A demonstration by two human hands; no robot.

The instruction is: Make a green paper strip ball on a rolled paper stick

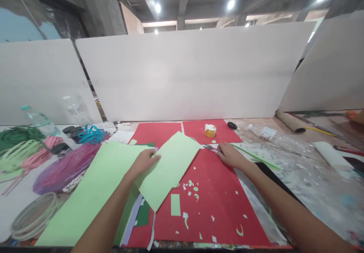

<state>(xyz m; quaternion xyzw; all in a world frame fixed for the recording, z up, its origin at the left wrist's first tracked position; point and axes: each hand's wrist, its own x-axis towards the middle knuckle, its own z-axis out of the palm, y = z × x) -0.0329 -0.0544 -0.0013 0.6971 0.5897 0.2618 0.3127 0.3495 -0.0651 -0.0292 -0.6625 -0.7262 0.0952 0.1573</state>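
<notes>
White boards [193,71] stand up all along the back of the surface [307,177], which is speckled with bits of white on its right part. On it lies a big red sheet [216,196] with many little paper scraps on top. Two more red sheets lie side by side behind it. A long light green sheet [93,192] lies to the left, running from the near edge toward the middle. A smaller light green sheet [167,169] lies tilted over the red sheet, and its edge overlaps the long one.

Far left there is a purple bundle [62,169] of stringy stuff, with pink, green and blue strands [92,134] near it. A clear bottle [38,120] stands behind them. On the right lie a brown paper tube [290,122] and a white roll [331,155].

The left hand [143,164] rests on the smaller light green sheet at its upper left edge, with its fingers pinching that edge. The right hand [230,155] lies on the red sheet, closed around the handles of the scissors [211,148], whose blades point left. A thin green stick [256,157] lies just beside that hand. A small yellow jar [210,130] with a white lid stands behind the scissors, and a small black thing [232,125] lies to its right.
</notes>
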